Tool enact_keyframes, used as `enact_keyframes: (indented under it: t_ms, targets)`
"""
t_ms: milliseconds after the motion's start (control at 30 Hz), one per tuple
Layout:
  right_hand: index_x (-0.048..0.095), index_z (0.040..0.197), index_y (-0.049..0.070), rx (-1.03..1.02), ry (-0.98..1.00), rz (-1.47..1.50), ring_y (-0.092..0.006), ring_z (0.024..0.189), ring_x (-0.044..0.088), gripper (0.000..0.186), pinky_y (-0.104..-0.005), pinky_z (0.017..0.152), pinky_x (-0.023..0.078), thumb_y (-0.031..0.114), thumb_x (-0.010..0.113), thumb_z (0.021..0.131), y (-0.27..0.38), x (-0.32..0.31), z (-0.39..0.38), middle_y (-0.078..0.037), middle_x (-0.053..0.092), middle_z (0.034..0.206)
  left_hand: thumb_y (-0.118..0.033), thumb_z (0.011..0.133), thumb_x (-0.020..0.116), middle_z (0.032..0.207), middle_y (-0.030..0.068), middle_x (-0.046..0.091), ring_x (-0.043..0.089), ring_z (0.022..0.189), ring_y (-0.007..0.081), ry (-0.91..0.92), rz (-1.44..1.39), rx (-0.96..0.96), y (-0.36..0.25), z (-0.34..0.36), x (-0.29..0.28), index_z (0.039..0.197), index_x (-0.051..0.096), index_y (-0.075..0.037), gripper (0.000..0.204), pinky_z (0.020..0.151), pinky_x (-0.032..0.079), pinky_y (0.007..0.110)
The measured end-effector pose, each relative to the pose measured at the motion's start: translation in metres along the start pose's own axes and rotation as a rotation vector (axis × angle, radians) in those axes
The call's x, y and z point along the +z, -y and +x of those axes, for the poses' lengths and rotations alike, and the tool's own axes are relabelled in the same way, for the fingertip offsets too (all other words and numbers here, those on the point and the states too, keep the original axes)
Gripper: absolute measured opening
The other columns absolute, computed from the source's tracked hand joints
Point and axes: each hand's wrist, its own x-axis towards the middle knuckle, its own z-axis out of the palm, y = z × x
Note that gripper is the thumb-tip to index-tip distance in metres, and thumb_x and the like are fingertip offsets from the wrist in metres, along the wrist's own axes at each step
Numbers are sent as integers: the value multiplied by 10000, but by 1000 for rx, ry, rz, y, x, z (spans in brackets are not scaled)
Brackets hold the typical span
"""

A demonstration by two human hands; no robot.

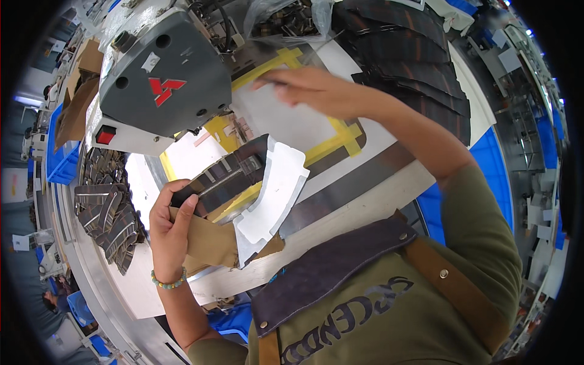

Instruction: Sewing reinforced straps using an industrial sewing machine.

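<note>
My left hand point(172, 228), a beaded bracelet at its wrist, pinches the left end of a dark striped fabric piece point(228, 176) between thumb and fingers. A light zigzag line runs along this piece. A curved white backing piece point(277, 188) adjoins its right end, and brown material point(213, 242) hangs below near my palm. My right hand point(310, 91) is raised over the yellow-taped work plate point(316, 149), beside the sewing machine head point(167, 76). Motion smears its fingers, so I cannot make out whether they hold anything.
Striped fabric pieces point(407, 61) lie stacked at the far right. More cut pieces point(109, 213) are heaped at the left of the machine. A clear plastic bag point(289, 21) stands behind the plate. Blue bins point(64, 143) flank the table.
</note>
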Motion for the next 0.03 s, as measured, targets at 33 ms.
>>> enact_keyframes:
  t_ms: [33]
  targets:
    - [554, 1554, 129, -77, 105, 54, -264, 1182, 697, 522, -460, 1070, 497, 433, 552, 1129, -7, 15, 16, -189, 616, 1528, -77, 1092, 656, 855, 12, 719, 632, 754, 43, 18, 32, 11, 0, 2, 0, 1361, 634, -34, 273, 700, 481, 200]
